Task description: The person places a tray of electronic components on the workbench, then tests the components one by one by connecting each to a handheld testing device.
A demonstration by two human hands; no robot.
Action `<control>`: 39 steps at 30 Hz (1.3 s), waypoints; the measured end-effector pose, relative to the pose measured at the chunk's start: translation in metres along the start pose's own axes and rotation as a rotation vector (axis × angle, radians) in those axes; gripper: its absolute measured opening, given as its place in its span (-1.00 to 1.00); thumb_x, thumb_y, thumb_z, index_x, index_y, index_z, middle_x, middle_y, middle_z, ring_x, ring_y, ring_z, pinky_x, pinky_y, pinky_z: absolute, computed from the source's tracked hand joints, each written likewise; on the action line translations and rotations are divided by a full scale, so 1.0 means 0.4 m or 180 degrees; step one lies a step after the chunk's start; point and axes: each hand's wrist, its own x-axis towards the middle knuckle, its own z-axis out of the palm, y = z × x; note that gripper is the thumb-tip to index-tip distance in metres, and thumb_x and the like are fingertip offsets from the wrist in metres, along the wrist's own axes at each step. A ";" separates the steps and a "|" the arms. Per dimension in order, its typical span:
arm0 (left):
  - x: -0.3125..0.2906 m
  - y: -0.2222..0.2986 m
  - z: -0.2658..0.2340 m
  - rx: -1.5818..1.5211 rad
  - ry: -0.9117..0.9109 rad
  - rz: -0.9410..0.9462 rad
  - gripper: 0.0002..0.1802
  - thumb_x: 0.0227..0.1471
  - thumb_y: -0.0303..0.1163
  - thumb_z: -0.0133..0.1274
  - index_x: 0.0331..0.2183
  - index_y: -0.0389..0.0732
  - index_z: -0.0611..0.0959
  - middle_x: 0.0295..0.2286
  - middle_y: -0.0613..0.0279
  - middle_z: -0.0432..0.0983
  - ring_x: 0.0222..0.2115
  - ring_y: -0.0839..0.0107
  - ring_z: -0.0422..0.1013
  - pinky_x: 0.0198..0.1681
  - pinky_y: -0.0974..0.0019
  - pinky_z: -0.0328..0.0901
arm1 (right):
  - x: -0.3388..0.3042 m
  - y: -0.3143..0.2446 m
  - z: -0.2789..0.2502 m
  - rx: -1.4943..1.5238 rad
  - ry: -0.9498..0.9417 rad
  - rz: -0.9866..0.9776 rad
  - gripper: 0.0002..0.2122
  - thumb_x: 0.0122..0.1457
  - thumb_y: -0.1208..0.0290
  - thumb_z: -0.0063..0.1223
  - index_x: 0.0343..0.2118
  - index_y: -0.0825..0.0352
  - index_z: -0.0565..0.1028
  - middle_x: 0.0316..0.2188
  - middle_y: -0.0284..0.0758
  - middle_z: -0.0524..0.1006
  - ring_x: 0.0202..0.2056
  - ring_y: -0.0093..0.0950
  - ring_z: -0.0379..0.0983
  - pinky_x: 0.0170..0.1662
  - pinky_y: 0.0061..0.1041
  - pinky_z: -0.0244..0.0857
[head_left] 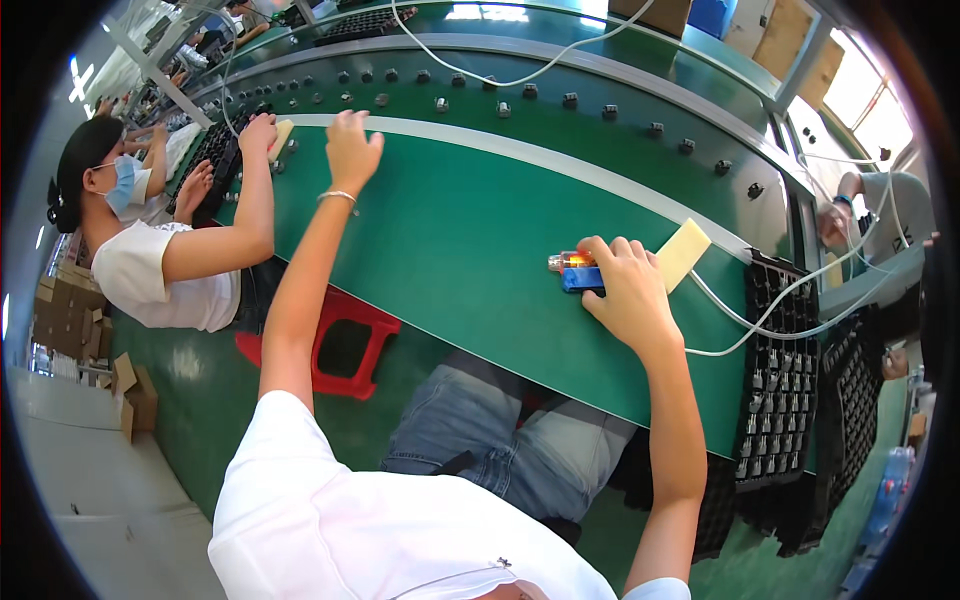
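My right hand [632, 292] lies low over the green tabletop [450, 240], its fingers closed round a small blue-and-clear device [578, 272] with a metal tip. An orange glow shows inside the device. Just beyond that hand is a pale yellow block [684, 254], close to a white cable [735, 318]; the hand hides where they meet. My left hand [352, 155] is stretched out at the table's far edge, near the row of small dark parts [381, 100]. Its fingers point away and its thumb stands apart, with nothing visible in it.
Black trays [775, 400] of small metal parts stand at the right end. At left, a masked co-worker [150, 235] has a hand [258, 132] by another yellow block [281, 138]. A red stool [355, 345] sits below the table edge. White cables hang overhead.
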 end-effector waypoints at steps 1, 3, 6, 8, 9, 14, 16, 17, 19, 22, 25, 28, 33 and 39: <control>0.020 -0.084 0.000 0.0347 -0.0010 -0.0236 -0.46 -0.02 -0.23 0.15 0.02 -0.17 0.50 0.05 -0.07 0.33 0.06 -0.10 0.27 0.08 0.00 0.27 | 0.003 -0.011 0.003 0.0102 0.0048 -0.0091 -0.57 -0.09 0.47 0.12 -0.06 0.21 0.43 -0.33 -0.21 0.43 -0.17 -0.21 0.37 0.02 -0.25 0.23; 0.064 -0.107 0.056 0.0603 -0.0566 -0.1047 -0.37 -0.06 -0.19 0.09 0.05 -0.25 0.46 0.07 -0.22 0.27 0.08 -0.19 0.23 0.05 -0.10 0.29 | -0.005 0.013 0.010 0.0083 0.0062 -0.0020 -0.57 -0.10 0.46 0.12 -0.06 0.22 0.43 -0.34 -0.21 0.43 -0.17 -0.21 0.37 0.02 -0.26 0.24; 0.111 -0.207 0.086 0.1031 -0.0761 -0.1681 -0.30 -0.06 -0.14 0.06 0.10 -0.29 0.42 0.14 -0.31 0.19 0.15 -0.27 0.13 0.11 -0.19 0.19 | -0.005 0.012 0.012 0.0069 0.0251 -0.0111 -0.57 -0.10 0.46 0.12 -0.06 0.22 0.44 -0.33 -0.21 0.43 -0.18 -0.22 0.37 0.01 -0.26 0.24; 0.134 -0.220 0.112 0.1150 -0.0772 -0.1941 -0.27 -0.05 -0.12 0.04 0.12 -0.31 0.40 0.17 -0.35 0.13 0.19 -0.30 0.08 0.14 -0.26 0.13 | -0.008 0.017 0.009 0.0134 0.0193 -0.0067 -0.57 -0.11 0.46 0.12 -0.06 0.23 0.44 -0.33 -0.21 0.43 -0.18 -0.22 0.37 0.00 -0.26 0.25; 0.138 -0.217 0.127 0.1296 -0.0698 -0.1974 -0.25 -0.03 -0.09 0.01 0.13 -0.33 0.38 0.19 -0.34 0.10 0.22 -0.30 0.03 0.17 -0.30 0.06 | -0.010 0.021 0.002 0.0145 0.0187 -0.0040 -0.56 -0.11 0.44 0.14 -0.06 0.24 0.44 -0.32 -0.20 0.43 -0.16 -0.21 0.37 0.01 -0.26 0.24; 0.104 -0.274 0.177 0.1431 -0.1072 -0.2392 -0.21 0.04 -0.02 -0.10 0.20 -0.32 0.32 0.22 -0.28 0.09 0.21 -0.20 0.05 0.20 -0.34 -0.02 | -0.010 0.036 0.023 0.0029 0.0268 -0.0065 -0.55 -0.11 0.42 0.15 -0.05 0.22 0.44 -0.28 -0.20 0.43 -0.12 -0.20 0.36 -0.01 -0.24 0.23; 0.118 -0.329 0.163 0.1596 -0.0871 -0.2555 -0.23 0.02 0.03 -0.06 0.16 -0.28 0.40 0.21 -0.28 0.11 0.21 -0.14 0.08 0.18 -0.30 0.00 | -0.004 0.031 0.022 0.0143 0.0232 -0.0087 -0.55 -0.10 0.43 0.15 -0.05 0.22 0.44 -0.28 -0.22 0.43 -0.12 -0.21 0.36 -0.02 -0.24 0.24; 0.157 -0.398 0.104 0.1534 -0.0790 -0.2624 -0.23 0.01 0.06 -0.04 0.14 -0.25 0.42 0.20 -0.27 0.14 0.22 -0.16 0.07 0.18 -0.29 -0.01 | 0.000 0.022 0.017 0.0193 0.0333 -0.0046 -0.55 -0.10 0.43 0.15 -0.05 0.22 0.44 -0.28 -0.22 0.43 -0.12 -0.21 0.36 -0.02 -0.24 0.24; 0.140 -0.345 0.159 0.1490 -0.0868 -0.2633 -0.26 0.01 0.07 -0.01 0.11 -0.22 0.46 0.14 -0.23 0.25 0.19 -0.12 0.15 0.16 -0.21 0.06 | -0.009 0.053 0.030 0.0102 0.0316 -0.0157 -0.55 -0.10 0.44 0.14 -0.05 0.20 0.44 -0.29 -0.23 0.43 -0.14 -0.22 0.36 -0.02 -0.25 0.24; 0.123 -0.273 0.181 0.1498 -0.0928 -0.2454 -0.30 0.00 0.05 0.02 0.08 -0.21 0.48 0.08 -0.21 0.36 0.14 -0.08 0.26 0.13 -0.12 0.16 | -0.017 0.068 0.040 -0.0042 0.0161 -0.0037 -0.55 -0.10 0.46 0.13 -0.04 0.19 0.45 -0.30 -0.23 0.42 -0.15 -0.22 0.36 0.00 -0.26 0.24; 0.137 -0.287 0.170 0.1318 -0.0897 -0.2242 -0.32 0.00 0.03 0.04 0.06 -0.22 0.49 0.04 -0.20 0.40 0.10 -0.05 0.30 0.09 -0.08 0.20 | -0.015 0.059 0.047 -0.0022 0.0230 -0.0029 -0.55 -0.11 0.47 0.13 -0.05 0.19 0.45 -0.31 -0.23 0.41 -0.17 -0.23 0.36 0.00 -0.25 0.24; 0.139 -0.285 0.193 0.1059 -0.0876 -0.2022 -0.34 0.00 0.01 0.06 0.04 -0.23 0.50 0.00 -0.19 0.43 0.06 -0.03 0.35 0.06 -0.04 0.23 | -0.017 0.065 0.052 -0.0042 0.0355 -0.0024 -0.56 -0.13 0.46 0.14 -0.07 0.18 0.45 -0.32 -0.23 0.41 -0.18 -0.23 0.37 -0.01 -0.23 0.25; 0.144 -0.291 0.233 0.0710 -0.0856 -0.1660 -0.38 0.00 -0.02 0.09 0.00 -0.24 0.51 -0.06 -0.18 0.49 -0.01 0.00 0.43 0.00 0.02 0.30 | -0.018 0.063 0.053 -0.0094 0.0267 -0.0031 -0.56 -0.11 0.39 0.21 -0.07 0.19 0.46 -0.30 -0.21 0.42 -0.17 -0.24 0.37 -0.05 -0.26 0.25; 0.111 -0.063 0.260 -0.1835 -0.1265 -0.0761 -0.60 0.17 -0.09 0.07 -0.19 -0.25 0.59 -0.38 0.04 0.59 -0.48 0.35 0.52 -0.40 0.27 0.39 | -0.010 0.038 0.049 -0.0404 0.0173 0.0009 -0.50 -0.10 0.20 0.31 -0.08 0.23 0.41 -0.33 -0.21 0.46 -0.19 -0.26 0.39 -0.08 -0.29 0.25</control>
